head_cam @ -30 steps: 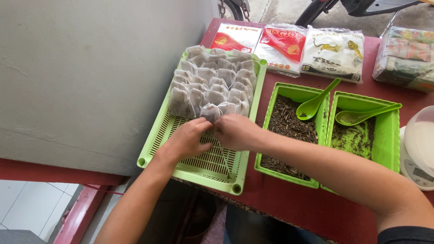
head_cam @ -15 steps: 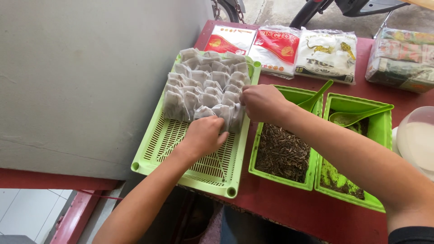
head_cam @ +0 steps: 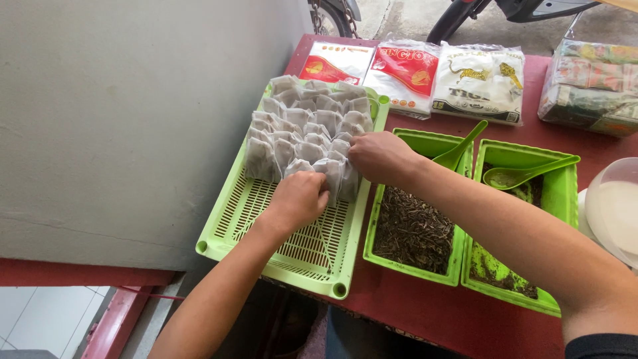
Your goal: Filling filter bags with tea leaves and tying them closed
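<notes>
- left hand curls over the front row of sachets, fingers pinching one at its top to seat it upright.
- right hand lies half closed on the row's right end, steadying it.
- sachets fill the far half of the tray, overlapped so they prop each other.

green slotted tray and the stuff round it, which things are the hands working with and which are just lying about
In hand:
- green slotted plastic tray
- rows of small white filled paper sachets, touched by left hand and right hand

Lying about:
- two green plastic tubs of dark dried leaves with green spoons
- three printed packets
- white lidded container
</notes>
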